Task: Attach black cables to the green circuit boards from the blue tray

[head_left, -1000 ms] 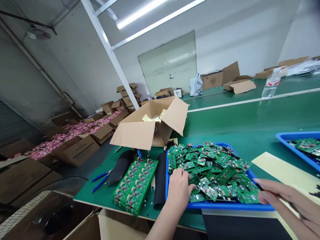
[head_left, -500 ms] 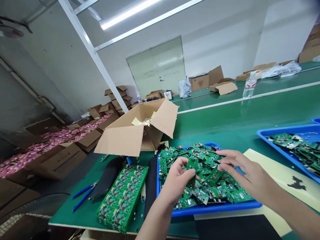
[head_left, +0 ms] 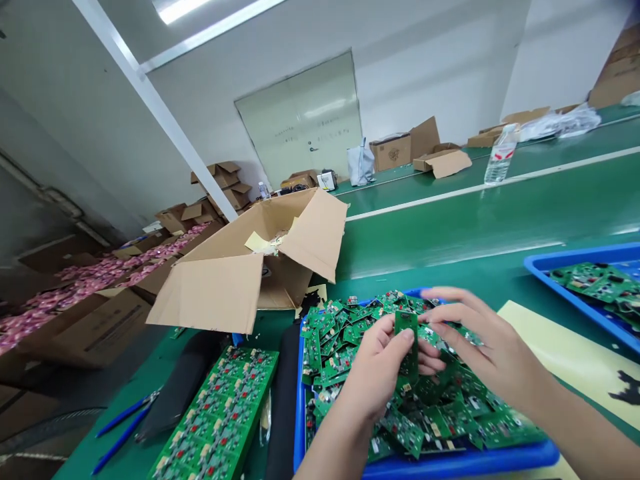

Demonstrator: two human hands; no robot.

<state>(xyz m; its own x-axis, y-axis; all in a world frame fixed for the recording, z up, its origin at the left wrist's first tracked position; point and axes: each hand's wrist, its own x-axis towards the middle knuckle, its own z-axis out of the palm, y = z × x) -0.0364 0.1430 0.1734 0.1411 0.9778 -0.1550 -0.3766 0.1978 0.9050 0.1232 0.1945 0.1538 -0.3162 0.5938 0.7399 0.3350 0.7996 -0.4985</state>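
My left hand [head_left: 385, 363] is closed on a small green circuit board [head_left: 406, 327], held upright above a blue tray [head_left: 425, 463] heaped with several similar loose boards [head_left: 350, 333]. My right hand [head_left: 480, 340] is beside it on the right, fingers stretched out and apart, fingertips close to the held board's right edge; I cannot tell whether they touch it. Both forearms come in from the bottom edge.
A stack of larger green board panels [head_left: 215, 420] lies left of the tray, with blue-handled pliers [head_left: 120, 427] further left. An open cardboard box [head_left: 250, 267] stands behind. A second blue tray [head_left: 590, 280] with boards is at right, a yellow sheet [head_left: 565, 353] between. A water bottle [head_left: 497, 157] stands far back.
My left hand picked a board out of the tray and lifted it upright. My right hand came in from the right edge to beside it. The view shifted closer and lower.
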